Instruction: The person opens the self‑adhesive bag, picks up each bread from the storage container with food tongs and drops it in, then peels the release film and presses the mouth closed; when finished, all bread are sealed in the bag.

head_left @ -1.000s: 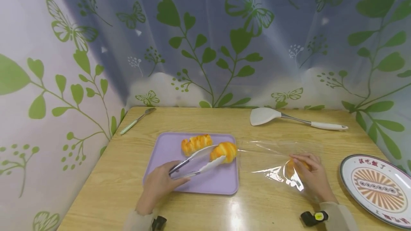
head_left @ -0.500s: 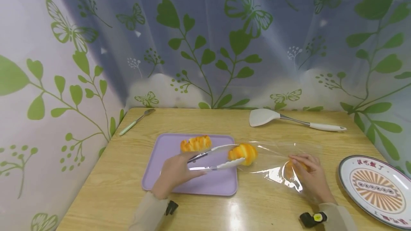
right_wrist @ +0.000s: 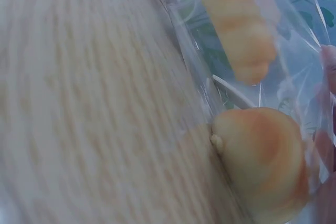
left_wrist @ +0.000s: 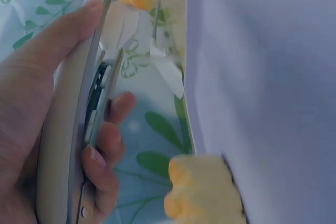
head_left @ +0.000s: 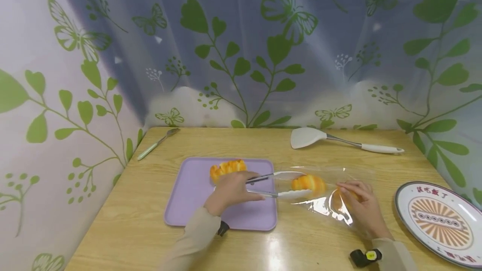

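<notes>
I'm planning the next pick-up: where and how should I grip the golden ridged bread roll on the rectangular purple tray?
Probably pinch the roll across its middle, near and far sides, coming from above: its long side runs left to right, top uncovered.

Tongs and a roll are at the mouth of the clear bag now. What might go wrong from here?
The tongs might snag the clear bag, since their tips reach in under the film. The gripped roll could slip if the left hand loosens its hold on the tongs. The other roll, lying ahead in the bag near the right hand, may block its way.
</notes>
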Available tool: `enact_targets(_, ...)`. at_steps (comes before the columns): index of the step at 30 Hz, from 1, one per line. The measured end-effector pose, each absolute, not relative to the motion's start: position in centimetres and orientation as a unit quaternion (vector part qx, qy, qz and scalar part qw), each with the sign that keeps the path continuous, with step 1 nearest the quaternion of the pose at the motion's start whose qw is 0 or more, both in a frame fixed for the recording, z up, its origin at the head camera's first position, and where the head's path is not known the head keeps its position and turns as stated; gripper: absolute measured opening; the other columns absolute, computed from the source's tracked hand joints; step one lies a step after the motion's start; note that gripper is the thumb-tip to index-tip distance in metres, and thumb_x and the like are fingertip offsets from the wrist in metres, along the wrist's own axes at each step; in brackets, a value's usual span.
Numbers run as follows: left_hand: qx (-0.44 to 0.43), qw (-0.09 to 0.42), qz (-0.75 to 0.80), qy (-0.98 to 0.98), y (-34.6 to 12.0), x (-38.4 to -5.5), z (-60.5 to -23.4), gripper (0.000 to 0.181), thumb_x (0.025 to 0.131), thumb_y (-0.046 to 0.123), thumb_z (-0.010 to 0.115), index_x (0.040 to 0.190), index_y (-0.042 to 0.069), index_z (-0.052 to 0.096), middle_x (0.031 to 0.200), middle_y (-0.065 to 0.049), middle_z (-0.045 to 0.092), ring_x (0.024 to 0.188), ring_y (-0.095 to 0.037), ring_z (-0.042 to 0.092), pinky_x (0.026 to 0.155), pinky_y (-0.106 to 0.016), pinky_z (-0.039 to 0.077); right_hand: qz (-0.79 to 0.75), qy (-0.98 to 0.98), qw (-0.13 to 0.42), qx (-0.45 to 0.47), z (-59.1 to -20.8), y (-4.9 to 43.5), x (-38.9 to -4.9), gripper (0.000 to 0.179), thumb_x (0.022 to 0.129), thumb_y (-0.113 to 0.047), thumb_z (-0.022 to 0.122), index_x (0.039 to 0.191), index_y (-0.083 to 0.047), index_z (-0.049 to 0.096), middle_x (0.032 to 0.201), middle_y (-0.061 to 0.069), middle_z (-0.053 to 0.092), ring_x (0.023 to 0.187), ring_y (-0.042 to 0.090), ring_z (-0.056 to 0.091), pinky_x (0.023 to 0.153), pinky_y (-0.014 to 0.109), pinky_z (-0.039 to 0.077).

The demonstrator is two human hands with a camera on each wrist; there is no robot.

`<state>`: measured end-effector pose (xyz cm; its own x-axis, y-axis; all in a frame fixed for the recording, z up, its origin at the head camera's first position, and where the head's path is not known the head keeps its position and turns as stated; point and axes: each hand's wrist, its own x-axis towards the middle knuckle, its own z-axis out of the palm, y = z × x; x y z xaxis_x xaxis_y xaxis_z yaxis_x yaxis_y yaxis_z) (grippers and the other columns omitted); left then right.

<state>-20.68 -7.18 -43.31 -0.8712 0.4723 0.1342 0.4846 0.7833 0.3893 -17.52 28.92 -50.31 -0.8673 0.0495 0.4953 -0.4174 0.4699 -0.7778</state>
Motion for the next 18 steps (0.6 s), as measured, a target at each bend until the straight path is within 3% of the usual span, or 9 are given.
enact_targets(5,-0.252,0.02,-0.202,-0.946,-5.6,-20.5,-43.6,0.062,0.07,0.051,0.083,0.121,0.019,0.069,0.108,0.001,0.074,0.086,-0.013,0.067,0.068,-0.023,0.053,0.5,-0.827,0.233,0.107,-50.1,28.6,-17.4,0.02,0.085,0.014,0.062,0.103,0.007,0.069,0.105,-0.035,0.054,0.107,-0.007,0.04,0.089,0.012,0.029)
enact_targets(11,-0.249,0.042,-0.179,-0.951,-4.4,-20.2,-44.5,0.058,0.069,0.052,0.083,0.115,0.02,0.072,0.089,0.005,0.074,0.066,-0.004,0.052,0.055,-0.016,0.039,0.505,-0.819,0.246,0.122,-49.4,28.1,-17.2,0.021,0.083,0.019,0.06,0.101,0.01,0.068,0.104,-0.031,0.055,0.106,-0.005,0.042,0.09,0.01,0.03)
enact_targets(18,-0.236,0.026,-0.197,-0.951,-3.8,-20.0,-45.0,0.055,0.069,0.05,0.084,0.113,0.018,0.072,0.077,0.005,0.067,0.062,-0.004,0.045,0.052,-0.017,0.037,0.504,-0.819,0.248,0.117,-50.2,28.6,-17.5,0.023,0.082,0.018,0.063,0.1,0.006,0.071,0.103,-0.032,0.055,0.105,-0.005,0.042,0.088,0.012,0.03)
